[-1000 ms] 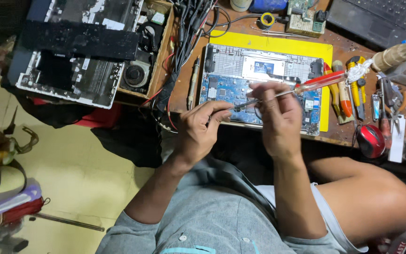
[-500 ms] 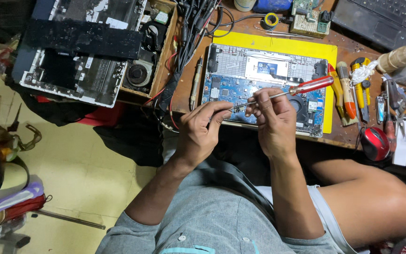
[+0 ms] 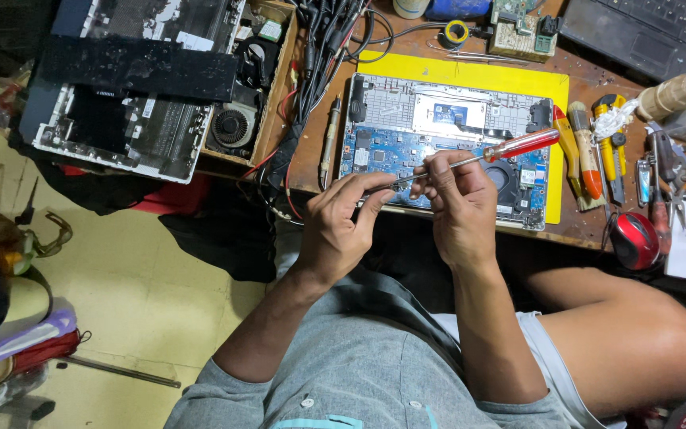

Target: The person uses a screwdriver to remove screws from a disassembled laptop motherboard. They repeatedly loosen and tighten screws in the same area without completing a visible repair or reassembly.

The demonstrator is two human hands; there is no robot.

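An opened laptop base [image 3: 446, 131] with a blue circuit board lies on a yellow mat [image 3: 470, 75] on the wooden desk. My right hand [image 3: 458, 206] grips the metal shaft of a red-handled screwdriver [image 3: 518, 147], which points left and slightly down. My left hand [image 3: 343, 226] pinches at the screwdriver's tip with thumb and forefinger, just in front of the laptop's near edge. Whatever small part sits at the tip is too small to see.
A second dismantled laptop [image 3: 132, 95] with a fan lies at the left. A bundle of black cables [image 3: 315, 63] hangs over the desk edge. Screwdrivers, brushes and pliers [image 3: 597, 151] lie at the right, beside a red mouse [image 3: 635, 241]. My bare knee [image 3: 637, 334] is below.
Both hands have stayed together at the screwdriver tip, with the handle tilting a little. The view has shifted slightly.
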